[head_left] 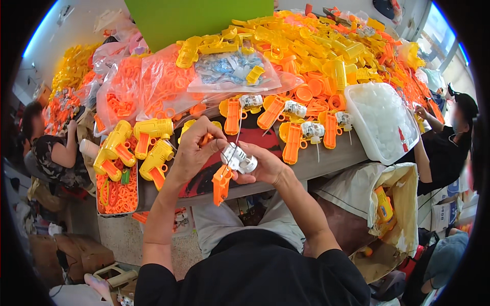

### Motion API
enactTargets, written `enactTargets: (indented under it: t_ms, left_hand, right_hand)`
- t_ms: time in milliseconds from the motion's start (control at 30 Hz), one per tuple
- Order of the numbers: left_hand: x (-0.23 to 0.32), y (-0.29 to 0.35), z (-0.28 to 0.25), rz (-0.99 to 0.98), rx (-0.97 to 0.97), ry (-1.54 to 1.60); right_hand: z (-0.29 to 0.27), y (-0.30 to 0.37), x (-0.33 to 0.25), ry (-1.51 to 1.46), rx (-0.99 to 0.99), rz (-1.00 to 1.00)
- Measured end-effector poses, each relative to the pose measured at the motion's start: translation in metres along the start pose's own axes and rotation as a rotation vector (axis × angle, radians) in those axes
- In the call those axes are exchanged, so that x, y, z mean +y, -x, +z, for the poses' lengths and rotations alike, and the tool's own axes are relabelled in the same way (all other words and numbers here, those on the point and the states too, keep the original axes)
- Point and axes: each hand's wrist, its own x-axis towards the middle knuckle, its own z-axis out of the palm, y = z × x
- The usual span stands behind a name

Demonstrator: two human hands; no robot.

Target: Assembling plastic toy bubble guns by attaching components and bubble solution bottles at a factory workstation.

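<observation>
My right hand (268,164) grips a white plastic toy-gun mechanism (239,159) from the right, with fingers below it. An orange handle (221,184) hangs down from its left side, and a thin dark wire or band loops over its top. My left hand (195,148) is closed in a pinch at the mechanism's upper left. A small orange part (205,138) shows between its fingers; its exact shape is partly hidden. Behind my hands, several similar assemblies, such as an orange handle with a white mechanism (292,143), lie along the table.
Yellow toy guns (158,158) lie left, above a tray of orange rings (117,196). A white tub (380,122) of translucent parts stands right. Yellow and orange parts (306,43) heap up behind. A sack (403,204) hangs open at lower right. People sit on both sides.
</observation>
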Motion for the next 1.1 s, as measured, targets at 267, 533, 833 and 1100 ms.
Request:
enactTargets:
  t_ms: [267,533,833,1100]
  left_hand:
    - [0.017,0.008,-0.021,0.063,-0.032,-0.260]
    - [0.070,-0.008,-0.025,0.211,-0.377,-0.937]
    - [0.074,-0.004,-0.012,0.257,-0.322,-0.936]
    - [0.082,-0.005,-0.013,-0.049,-0.430,-0.542]
  right_hand:
    - [-0.005,-0.003,0.008,-0.098,0.023,0.048]
    - [0.036,0.004,0.016,1.328,0.832,-0.777]
    - [0.046,-0.009,0.021,1.054,0.395,-0.517]
    - [0.011,-0.024,0.010,0.539,0.229,-0.414]
